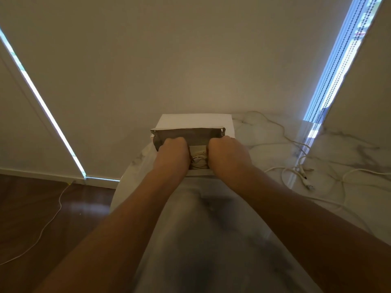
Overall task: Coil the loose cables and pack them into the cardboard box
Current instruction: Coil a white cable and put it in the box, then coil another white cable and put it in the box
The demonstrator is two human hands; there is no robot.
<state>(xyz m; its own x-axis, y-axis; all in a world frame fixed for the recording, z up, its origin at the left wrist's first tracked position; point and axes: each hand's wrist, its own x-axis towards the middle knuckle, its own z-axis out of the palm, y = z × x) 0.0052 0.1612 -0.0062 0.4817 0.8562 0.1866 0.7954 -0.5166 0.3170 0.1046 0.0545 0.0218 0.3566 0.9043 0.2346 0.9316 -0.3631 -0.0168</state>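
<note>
A small cardboard box [190, 135] stands open at the far edge of the marble table, its white lid [194, 121] leaning back against the wall. Both my hands reach down into it. My left hand [173, 153] fills the box's left side and my right hand [227, 154] its right side; the fingers of both are hidden inside. Between them lies a coil of white cable [198, 160] in the box. Loose white cables [300, 174] with USB plugs lie tangled on the table to the right.
The marble table [264, 144] stands against a plain wall. A window strip with a bead chain [330, 85] runs down at right. Another white cable [48, 220] trails over the dark wooden floor at left.
</note>
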